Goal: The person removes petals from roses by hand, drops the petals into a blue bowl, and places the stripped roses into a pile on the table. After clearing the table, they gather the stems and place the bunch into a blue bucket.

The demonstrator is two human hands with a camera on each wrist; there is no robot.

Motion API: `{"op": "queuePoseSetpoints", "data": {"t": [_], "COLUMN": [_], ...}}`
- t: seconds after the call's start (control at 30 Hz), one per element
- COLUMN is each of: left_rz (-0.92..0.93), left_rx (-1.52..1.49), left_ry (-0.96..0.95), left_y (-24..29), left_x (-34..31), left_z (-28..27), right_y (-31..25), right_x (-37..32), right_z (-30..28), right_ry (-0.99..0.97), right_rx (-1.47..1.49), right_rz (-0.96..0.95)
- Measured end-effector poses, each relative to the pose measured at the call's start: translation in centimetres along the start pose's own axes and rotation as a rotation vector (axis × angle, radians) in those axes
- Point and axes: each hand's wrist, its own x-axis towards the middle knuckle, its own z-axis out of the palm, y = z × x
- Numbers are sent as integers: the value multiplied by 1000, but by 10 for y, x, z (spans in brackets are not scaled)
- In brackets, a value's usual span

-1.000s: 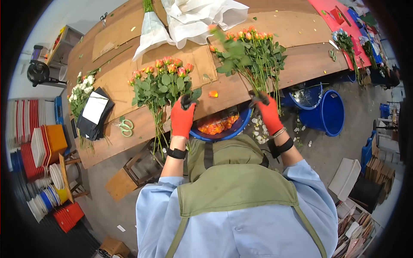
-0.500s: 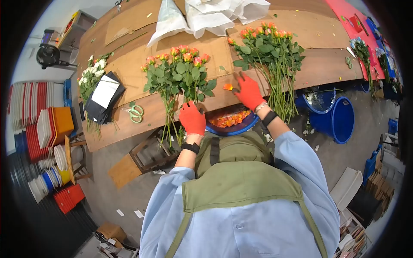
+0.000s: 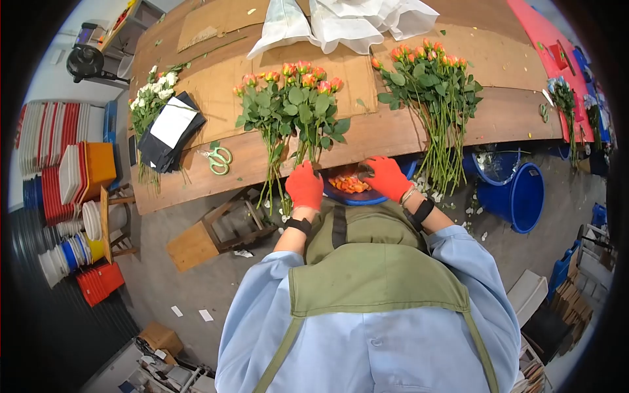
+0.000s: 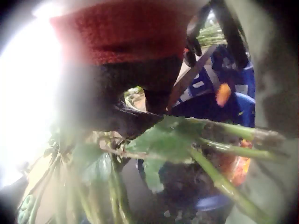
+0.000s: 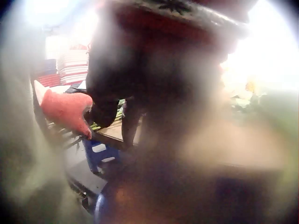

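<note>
My left hand (image 3: pixel 304 187), in a red glove with dark palm, grips rose stems at the table's front edge. Their cut ends (image 4: pixel 268 138) stick out past the hand in the left wrist view. These stems lie beside the left bunch of orange roses (image 3: pixel 295 108). Over the blue tub (image 3: pixel 407 171) of orange petals (image 3: pixel 350 183) is my right hand (image 3: pixel 388 178), fingers loosely bent downward. Below its dark fingertips (image 4: pixel 240 56), a single orange petal (image 4: pixel 223 94) hangs in the air above the tub. Blur hides much of the right hand in its wrist view.
A second bunch of orange roses (image 3: pixel 432 92) lies to the right, stems over the edge. Green-handled scissors (image 3: pixel 219 160), black sheets (image 3: pixel 160 154) and white roses (image 3: pixel 154 92) lie left. White wrapping (image 3: pixel 341 26) is at the back; blue buckets (image 3: pixel 517 196) stand right.
The right hand let go of a rose at the right bunch, reached to a loose petal on the table, then came back over the tub. That petal is gone from the table.
</note>
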Motion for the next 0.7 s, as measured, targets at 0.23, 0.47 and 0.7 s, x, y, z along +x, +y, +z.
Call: {"op": "queuePoseSetpoints", "data": {"t": [0.23, 0.47, 0.7], "left_rz": [98, 71, 123], "left_rx": [-143, -266, -29], "left_ry": [295, 156, 133], "left_y": [5, 22, 16], "left_x": [-9, -9, -22], "left_z": [-24, -27, -42], "right_y": [-20, -50, -40], "right_x": [35, 82, 105], "right_z": [2, 26, 41], "right_ry": [-16, -259, 478], "right_rx": [596, 1536, 1163], "right_rz": [193, 574, 528]}}
